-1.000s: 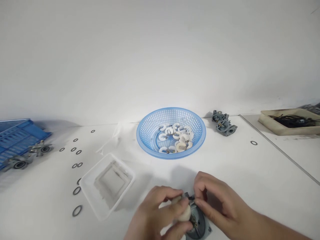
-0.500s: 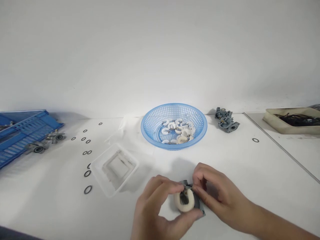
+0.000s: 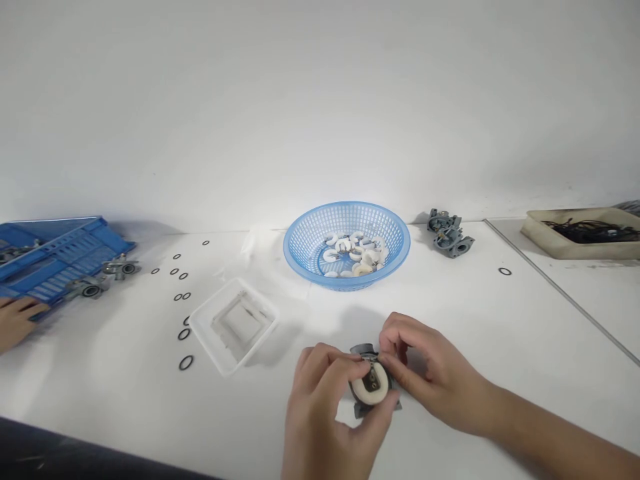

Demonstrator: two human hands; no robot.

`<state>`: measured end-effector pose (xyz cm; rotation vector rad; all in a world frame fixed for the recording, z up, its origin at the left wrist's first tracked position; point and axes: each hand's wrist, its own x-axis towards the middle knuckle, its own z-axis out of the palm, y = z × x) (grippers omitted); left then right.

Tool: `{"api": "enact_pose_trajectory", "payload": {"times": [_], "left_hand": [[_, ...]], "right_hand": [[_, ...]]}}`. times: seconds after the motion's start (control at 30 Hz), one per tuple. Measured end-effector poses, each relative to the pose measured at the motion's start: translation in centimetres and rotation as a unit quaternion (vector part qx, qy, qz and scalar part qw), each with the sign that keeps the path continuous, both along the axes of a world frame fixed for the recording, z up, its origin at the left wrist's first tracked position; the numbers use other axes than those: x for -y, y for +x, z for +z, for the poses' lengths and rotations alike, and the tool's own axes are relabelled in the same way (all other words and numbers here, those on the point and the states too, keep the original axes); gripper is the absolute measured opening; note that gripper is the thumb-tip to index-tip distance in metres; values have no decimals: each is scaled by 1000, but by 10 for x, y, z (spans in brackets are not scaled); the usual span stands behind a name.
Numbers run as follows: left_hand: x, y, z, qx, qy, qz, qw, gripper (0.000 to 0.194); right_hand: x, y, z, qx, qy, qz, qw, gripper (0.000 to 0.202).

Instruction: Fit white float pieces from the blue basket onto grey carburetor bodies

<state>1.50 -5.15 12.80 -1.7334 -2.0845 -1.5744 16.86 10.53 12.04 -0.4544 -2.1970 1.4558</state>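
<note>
A grey carburetor body (image 3: pixel 363 349) is in front of me with a white U-shaped float (image 3: pixel 373 397) seated on its face. My left hand (image 3: pixel 333 400) is closed around the carburetor, thumb at the lower right side and index finger near the float's open end. At the upper right of the carburetor, my right hand (image 3: pixel 433 377) has thumb and index finger pinched together beside the float's hinge end. Whatever those fingertips may hold is too small to make out.
A blue basket (image 3: pixel 347 283) holds several white floats. Left of it stand a white tray (image 3: pixel 275 320), several black rings (image 3: pixel 186 363) and a blue crate (image 3: pixel 85 250) with carburetors (image 3: pixel 120 267). A co-worker's hand (image 3: pixel 17 323) touches the crate. More carburetors (image 3: pixel 450 240) and a cream tray (image 3: pixel 555 247) are right.
The carburetor has turned in my left hand and shifted slightly up, with my right hand following. A co-worker's hand has come into view at the left edge. The camera view has shifted a little.
</note>
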Motion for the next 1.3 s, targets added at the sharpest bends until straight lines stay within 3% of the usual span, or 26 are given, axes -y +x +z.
{"api": "enact_pose_trajectory", "payload": {"times": [0.17, 0.33, 0.6, 0.87, 1.3], "left_hand": [[-3, 5, -11, -7, 14, 28, 999, 20], [-2, 6, -11, 21, -19, 29, 999, 22], [-1, 17, -14, 20, 27, 43, 999, 28], [-6, 19, -17, -65, 70, 64, 993, 27], [-9, 15, -19, -36, 71, 22, 997, 34]], "right_hand": [[-3, 2, -2, 4, -3, 4, 1000, 23], [-7, 6, -1, 12, -1, 8, 1000, 21], [-10, 8, 3, 24, -37, 27, 999, 25], [-8, 8, 5, 21, -49, 25, 998, 23], [-10, 7, 1, 14, -84, 33, 996, 20]]}}
